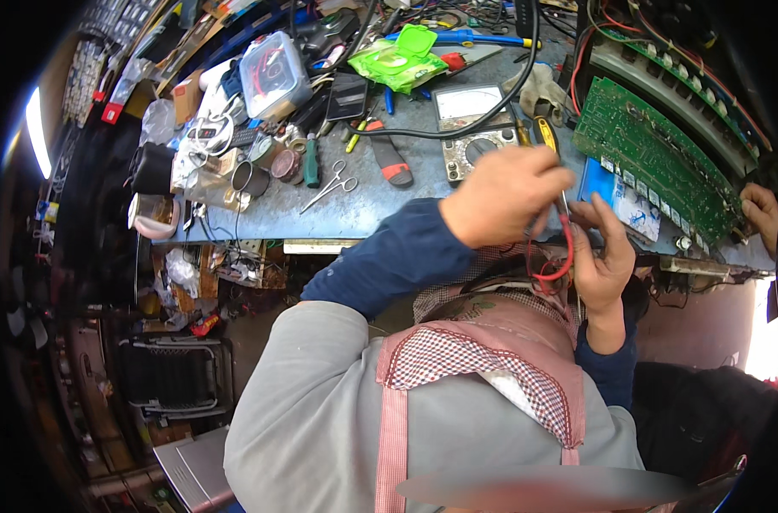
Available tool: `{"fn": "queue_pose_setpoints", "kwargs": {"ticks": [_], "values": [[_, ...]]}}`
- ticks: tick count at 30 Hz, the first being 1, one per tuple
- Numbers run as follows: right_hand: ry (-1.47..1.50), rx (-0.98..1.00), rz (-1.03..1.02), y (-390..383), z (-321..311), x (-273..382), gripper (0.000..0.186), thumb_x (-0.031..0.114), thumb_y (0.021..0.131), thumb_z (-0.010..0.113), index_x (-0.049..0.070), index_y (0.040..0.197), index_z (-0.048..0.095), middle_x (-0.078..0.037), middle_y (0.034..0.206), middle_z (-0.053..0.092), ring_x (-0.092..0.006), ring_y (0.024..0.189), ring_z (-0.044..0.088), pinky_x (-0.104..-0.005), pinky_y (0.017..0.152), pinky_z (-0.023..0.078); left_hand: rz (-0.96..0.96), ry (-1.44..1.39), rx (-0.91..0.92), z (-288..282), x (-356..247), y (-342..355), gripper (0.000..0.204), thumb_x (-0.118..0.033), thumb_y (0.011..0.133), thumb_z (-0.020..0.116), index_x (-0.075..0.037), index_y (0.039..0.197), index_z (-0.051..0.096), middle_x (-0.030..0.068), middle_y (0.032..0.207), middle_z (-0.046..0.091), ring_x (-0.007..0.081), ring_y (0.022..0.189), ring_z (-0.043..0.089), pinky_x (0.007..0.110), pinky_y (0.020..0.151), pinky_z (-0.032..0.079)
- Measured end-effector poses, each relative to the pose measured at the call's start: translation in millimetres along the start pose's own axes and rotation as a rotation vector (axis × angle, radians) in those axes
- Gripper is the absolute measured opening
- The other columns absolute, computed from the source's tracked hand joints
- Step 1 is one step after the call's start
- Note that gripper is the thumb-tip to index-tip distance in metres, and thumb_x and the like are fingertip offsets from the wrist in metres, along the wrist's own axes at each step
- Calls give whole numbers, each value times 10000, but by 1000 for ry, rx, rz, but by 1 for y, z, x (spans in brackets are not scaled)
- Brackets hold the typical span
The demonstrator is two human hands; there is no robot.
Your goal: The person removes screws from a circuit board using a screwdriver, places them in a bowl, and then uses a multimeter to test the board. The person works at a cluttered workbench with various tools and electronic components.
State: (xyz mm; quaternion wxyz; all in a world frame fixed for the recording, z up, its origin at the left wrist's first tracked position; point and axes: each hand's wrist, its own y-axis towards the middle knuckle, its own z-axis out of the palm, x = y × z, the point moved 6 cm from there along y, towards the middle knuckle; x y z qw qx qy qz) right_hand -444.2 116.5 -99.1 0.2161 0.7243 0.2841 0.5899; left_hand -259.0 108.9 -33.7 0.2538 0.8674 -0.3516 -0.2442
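My left hand (507, 195) is closed over the bench's front edge, back of the hand up. What its fingers pinch is mostly hidden; a thin metal shaft (565, 203) shows just below them. My right hand (605, 252) faces it, thumb and fingers curled around a looped red cable (566, 256) that hangs between the two hands. A yellow-and-black screwdriver handle (545, 134) shows beyond my left fingers; I cannot tell whether it joins the shaft. Partly behind my left hand is an analog multimeter (470, 104). A blue-and-white packet (635, 214) lies past my right hand.
A large green circuit board (654, 154) leans at the right, another person's hand (760, 212) at its end. A black cable (440, 134) arches over the multimeter. Scissor-like forceps (331, 185), a red-and-black tool (390, 160), a green-handled tool (311, 162) and a clear box (275, 75) occupy the left.
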Motion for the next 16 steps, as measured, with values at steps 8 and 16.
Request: {"fn": "queue_pose_setpoints", "kwargs": {"ticks": [8, 16], "values": [[13, -108, 156, -43, -49, -23, 179, -134, 938, 667, -63, 1088, 732, -121, 1025, 735, -150, 836, 660, -259, 749, 518, -583, 553, -36, -93, 78, -89, 411, 4, 841, 656, -77, 1242, 693, 152, 1119, 678, 400, 1002, 694, 492, 844, 577], [442, -394, 899, -148, -63, -159, 509, 48, 1037, 650, 58, 1517, 481, -104, 1287, 660, -176, 1118, 667, -335, 825, 562, -1099, 327, -419, -101, 74, -189, 421, -51, 862, 715, -96, 1281, 710, 199, 1263, 681, 357, 1044, 734, 419, 892, 596]]}}
